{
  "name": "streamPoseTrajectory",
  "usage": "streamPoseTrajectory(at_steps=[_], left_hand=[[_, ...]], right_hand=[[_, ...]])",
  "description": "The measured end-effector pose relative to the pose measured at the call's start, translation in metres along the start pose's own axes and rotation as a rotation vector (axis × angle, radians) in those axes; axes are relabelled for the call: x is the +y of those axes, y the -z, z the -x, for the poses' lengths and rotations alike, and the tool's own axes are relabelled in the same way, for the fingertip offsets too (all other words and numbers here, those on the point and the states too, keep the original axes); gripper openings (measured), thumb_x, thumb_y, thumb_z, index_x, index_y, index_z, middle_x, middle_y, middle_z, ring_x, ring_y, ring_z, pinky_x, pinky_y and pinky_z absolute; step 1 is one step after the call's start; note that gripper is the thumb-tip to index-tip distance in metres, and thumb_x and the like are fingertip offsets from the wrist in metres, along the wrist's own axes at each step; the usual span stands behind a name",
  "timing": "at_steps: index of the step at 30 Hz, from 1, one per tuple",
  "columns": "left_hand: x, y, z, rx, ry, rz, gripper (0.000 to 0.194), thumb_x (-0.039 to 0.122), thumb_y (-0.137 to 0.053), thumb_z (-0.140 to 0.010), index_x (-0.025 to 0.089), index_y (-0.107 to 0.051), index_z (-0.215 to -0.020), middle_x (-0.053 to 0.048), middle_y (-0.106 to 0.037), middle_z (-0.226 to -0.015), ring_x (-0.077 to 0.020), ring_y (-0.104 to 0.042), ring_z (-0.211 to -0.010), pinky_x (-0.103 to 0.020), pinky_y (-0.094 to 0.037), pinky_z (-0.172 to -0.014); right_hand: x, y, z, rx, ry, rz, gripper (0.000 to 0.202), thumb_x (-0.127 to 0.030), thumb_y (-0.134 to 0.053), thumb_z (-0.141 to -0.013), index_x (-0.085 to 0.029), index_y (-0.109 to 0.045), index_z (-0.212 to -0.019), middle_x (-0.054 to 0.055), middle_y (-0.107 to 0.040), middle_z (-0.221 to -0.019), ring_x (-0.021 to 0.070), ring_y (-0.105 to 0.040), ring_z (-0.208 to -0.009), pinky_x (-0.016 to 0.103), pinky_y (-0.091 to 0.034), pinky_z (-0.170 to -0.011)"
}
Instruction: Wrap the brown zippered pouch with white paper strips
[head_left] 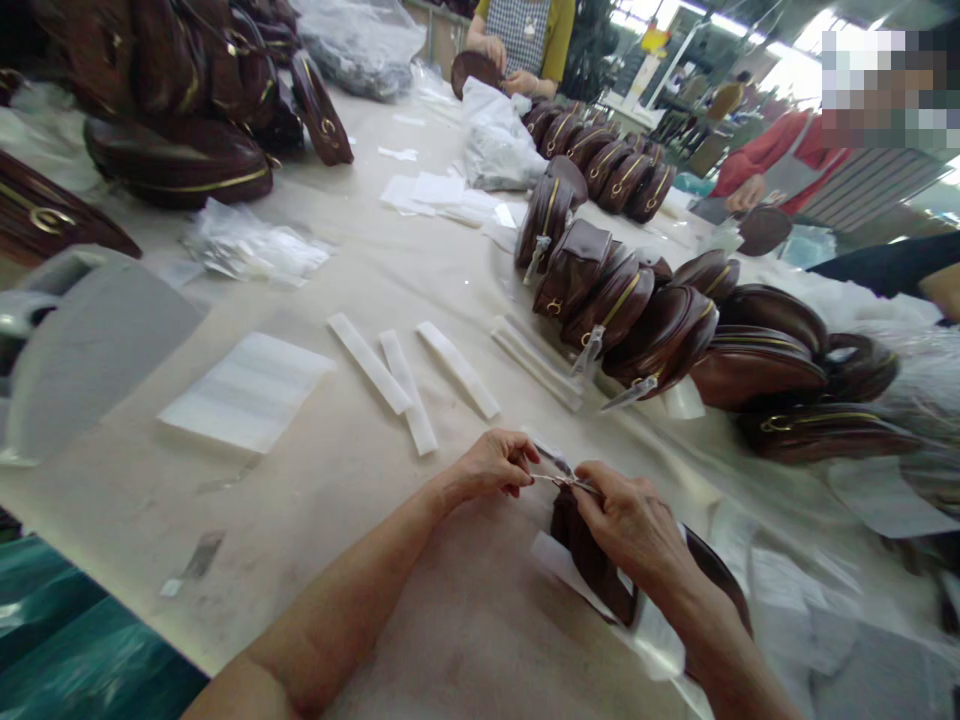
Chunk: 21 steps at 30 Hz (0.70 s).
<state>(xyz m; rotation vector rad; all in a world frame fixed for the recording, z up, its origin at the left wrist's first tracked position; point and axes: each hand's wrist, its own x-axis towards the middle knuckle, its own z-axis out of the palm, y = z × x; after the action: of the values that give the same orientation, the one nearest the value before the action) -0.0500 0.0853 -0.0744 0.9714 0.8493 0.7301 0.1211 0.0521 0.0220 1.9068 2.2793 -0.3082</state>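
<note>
In the head view, my left hand point(499, 465) pinches the end of a thin pale string point(541, 478). The string runs across to my right hand point(634, 520), which is closed on a slim metal tool point(581, 485); its exact kind is hard to make out. Beneath my right hand and forearm lies a dark brown leather bag point(596, 565), partly hidden by them. A clear plastic-like strip point(551, 450) shows just beyond the fingertips. White paper point(566, 562) sits against the bag's left side.
Several round brown bags point(660, 330) stand in rows to the right, more bags point(180, 150) pile up at the far left. White foam strips point(457, 370) and a white sheet point(247, 390) lie on the table point(322, 560). Two co-workers point(525, 50) handle bags across the table.
</note>
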Motion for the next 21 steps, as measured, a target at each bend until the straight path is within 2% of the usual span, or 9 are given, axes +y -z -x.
streamPoseTrajectory(at_steps=[3, 8, 15, 20, 21], left_hand=[[0.010, 0.010, 0.003, 0.006, -0.023, 0.112, 0.030, 0.019, -0.069, -0.052, 0.013, -0.057, -0.079, 0.003, -0.061, -0.055, -0.0096, -0.054, -0.041, -0.017, -0.036, -0.040], [0.015, 0.013, 0.004, 0.057, -0.051, 0.216, 0.034, 0.021, -0.074, -0.048, 0.012, -0.058, -0.078, 0.001, -0.062, -0.055, -0.0094, -0.055, -0.041, -0.017, -0.033, -0.039], [0.016, 0.012, 0.004, 0.100, -0.043, 0.231, 0.037, 0.022, -0.078, -0.047, 0.012, -0.058, -0.077, 0.001, -0.062, -0.053, -0.0098, -0.054, -0.040, -0.018, -0.035, -0.039], [0.017, 0.007, 0.010, 0.070, -0.089, 0.184, 0.033, 0.027, -0.078, -0.055, 0.014, -0.056, -0.077, 0.006, -0.058, -0.050, -0.0075, -0.051, -0.040, -0.017, -0.033, -0.040], [0.016, 0.008, 0.009, 0.100, -0.068, 0.171, 0.034, 0.028, -0.078, -0.055, 0.014, -0.057, -0.078, 0.005, -0.059, -0.051, -0.0083, -0.051, -0.041, -0.017, -0.033, -0.040]], right_hand=[[-0.009, -0.003, -0.003, -0.015, 0.065, 0.068, 0.022, -0.025, -0.044, -0.091, -0.023, -0.065, -0.096, 0.004, -0.071, -0.090, 0.0205, -0.063, -0.079, 0.032, -0.036, -0.076], [-0.021, -0.007, -0.009, -0.054, 0.089, 0.155, 0.025, -0.021, -0.041, -0.092, -0.021, -0.067, -0.093, 0.007, -0.070, -0.089, 0.0217, -0.062, -0.079, 0.033, -0.034, -0.075], [-0.025, -0.010, -0.015, -0.048, 0.094, 0.018, 0.030, -0.019, -0.037, -0.091, -0.018, -0.067, -0.094, 0.012, -0.070, -0.092, 0.0244, -0.064, -0.084, 0.037, -0.035, -0.080], [-0.030, -0.008, -0.013, -0.047, 0.068, -0.024, 0.024, -0.020, -0.043, -0.088, -0.020, -0.067, -0.088, 0.008, -0.072, -0.092, 0.0214, -0.065, -0.087, 0.037, -0.037, -0.088], [-0.030, -0.009, -0.014, -0.046, 0.067, -0.029, 0.023, -0.021, -0.044, -0.087, -0.020, -0.067, -0.089, 0.008, -0.072, -0.093, 0.0211, -0.065, -0.088, 0.037, -0.038, -0.088]])
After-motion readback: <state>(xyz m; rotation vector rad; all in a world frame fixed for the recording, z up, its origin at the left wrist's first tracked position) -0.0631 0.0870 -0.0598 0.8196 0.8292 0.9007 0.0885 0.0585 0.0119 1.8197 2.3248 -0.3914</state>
